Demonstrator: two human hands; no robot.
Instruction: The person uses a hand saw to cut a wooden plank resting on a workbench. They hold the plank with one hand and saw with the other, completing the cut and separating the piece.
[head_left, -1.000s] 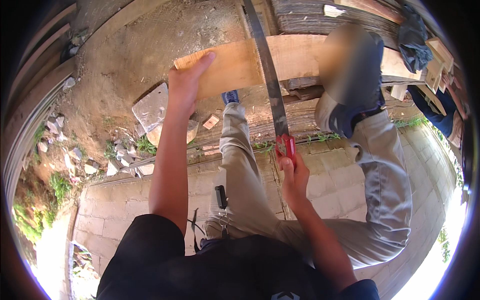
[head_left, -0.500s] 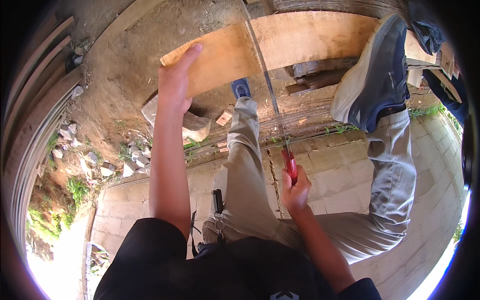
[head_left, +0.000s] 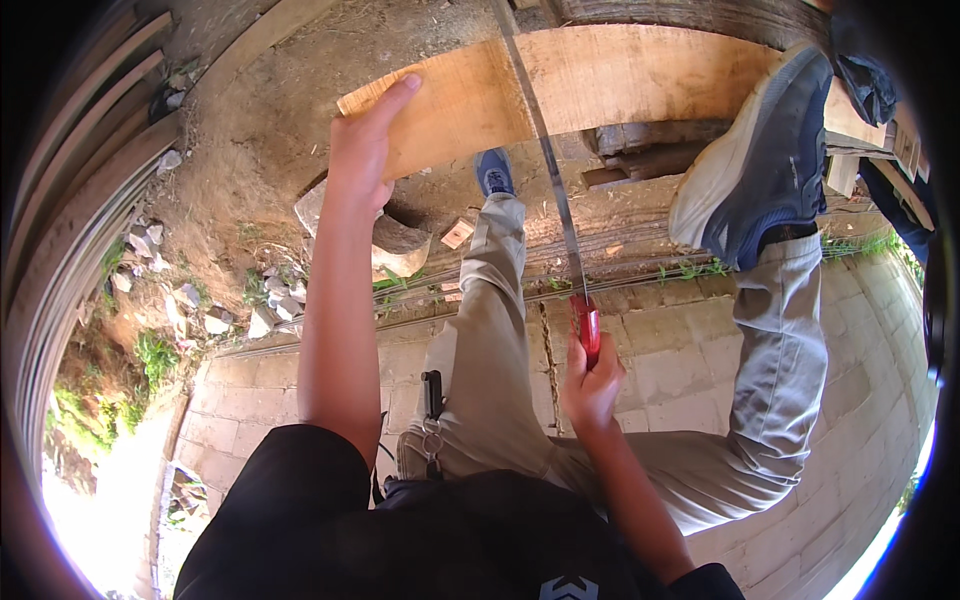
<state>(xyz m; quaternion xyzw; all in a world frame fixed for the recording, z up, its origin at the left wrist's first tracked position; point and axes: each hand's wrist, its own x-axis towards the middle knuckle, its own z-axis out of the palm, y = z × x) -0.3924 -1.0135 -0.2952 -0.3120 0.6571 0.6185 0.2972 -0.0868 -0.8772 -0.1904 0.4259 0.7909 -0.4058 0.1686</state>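
Note:
My left hand (head_left: 362, 150) is closed around the near left end of a pale wooden board (head_left: 640, 80), its thumb lying on the top face. In my right hand (head_left: 594, 385) is the red handle of a handsaw (head_left: 556, 190), the fingers wrapped round it. The long, thin blade runs away from me and crosses the board to the right of my left hand. How deep the blade sits in the wood I cannot tell. My right shoe (head_left: 765, 160) presses on the board's right part, and my left shoe (head_left: 494, 172) is on the ground beneath it.
Stacked planks (head_left: 90, 220) line the left side. Broken stones (head_left: 280, 300) and a curved block (head_left: 398, 248) lie on the dirt. Dark timber pieces (head_left: 660, 150) are under the board. A block pavement (head_left: 670, 345) lies below my legs; a black plastic bag (head_left: 866, 90) is at far right.
The whole view has shifted slightly, and board, shoes and saw appear a little further right. Both hands keep the same hold.

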